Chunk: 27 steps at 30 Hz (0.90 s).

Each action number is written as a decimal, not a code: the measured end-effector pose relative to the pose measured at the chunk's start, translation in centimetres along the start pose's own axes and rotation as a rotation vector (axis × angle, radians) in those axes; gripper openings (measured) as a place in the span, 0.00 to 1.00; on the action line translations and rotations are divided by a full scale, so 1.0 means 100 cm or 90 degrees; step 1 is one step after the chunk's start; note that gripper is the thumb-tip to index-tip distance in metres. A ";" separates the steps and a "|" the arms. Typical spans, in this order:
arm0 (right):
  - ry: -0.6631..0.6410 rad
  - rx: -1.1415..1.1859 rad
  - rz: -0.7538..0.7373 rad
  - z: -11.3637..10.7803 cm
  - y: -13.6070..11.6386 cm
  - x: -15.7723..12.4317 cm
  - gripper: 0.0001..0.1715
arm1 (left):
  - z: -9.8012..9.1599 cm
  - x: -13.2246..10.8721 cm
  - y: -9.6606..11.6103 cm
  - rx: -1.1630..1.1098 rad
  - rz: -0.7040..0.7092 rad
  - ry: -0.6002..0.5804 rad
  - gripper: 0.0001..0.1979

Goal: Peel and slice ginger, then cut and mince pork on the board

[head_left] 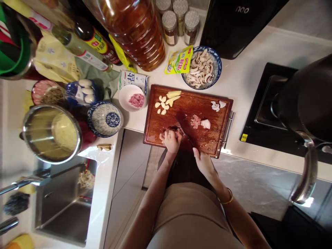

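A dark wooden cutting board [207, 138] lies on the white counter. My left hand [171, 138] is curled over a piece of raw meat [166, 132] at the board's near edge. My right hand [203, 162] grips the handle of a dark knife [183, 123], whose blade lies right beside the left fingers. Cut pink meat pieces [195, 121] and a pale piece [206, 123] lie mid-board. Garlic cloves [162, 105] and ginger slices [173, 97] sit at its far left corner.
A small white bowl of meat [131, 98], a blue patterned bowl [105, 119], a bowl of sliced mushrooms [201, 67], a big oil bottle [135, 31], sauce bottles and spice jars crowd the counter. A steel pot [52, 133] and sink [64, 204] sit left; a black pan on a hob [306, 100] right.
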State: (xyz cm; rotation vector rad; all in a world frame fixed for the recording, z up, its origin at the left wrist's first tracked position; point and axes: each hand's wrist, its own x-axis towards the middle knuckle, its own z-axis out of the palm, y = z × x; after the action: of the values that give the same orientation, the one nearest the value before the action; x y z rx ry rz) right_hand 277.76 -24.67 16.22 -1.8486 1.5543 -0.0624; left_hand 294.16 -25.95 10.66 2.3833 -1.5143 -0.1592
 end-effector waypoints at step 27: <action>0.055 0.028 0.064 -0.005 0.008 0.007 0.34 | 0.001 0.000 -0.007 0.001 0.011 0.020 0.07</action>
State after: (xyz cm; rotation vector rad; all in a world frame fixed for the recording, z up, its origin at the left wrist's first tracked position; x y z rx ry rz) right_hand 277.07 -25.54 15.93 -1.7508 1.6900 -0.1316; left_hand 294.70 -25.70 10.31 2.3615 -1.5211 -0.1154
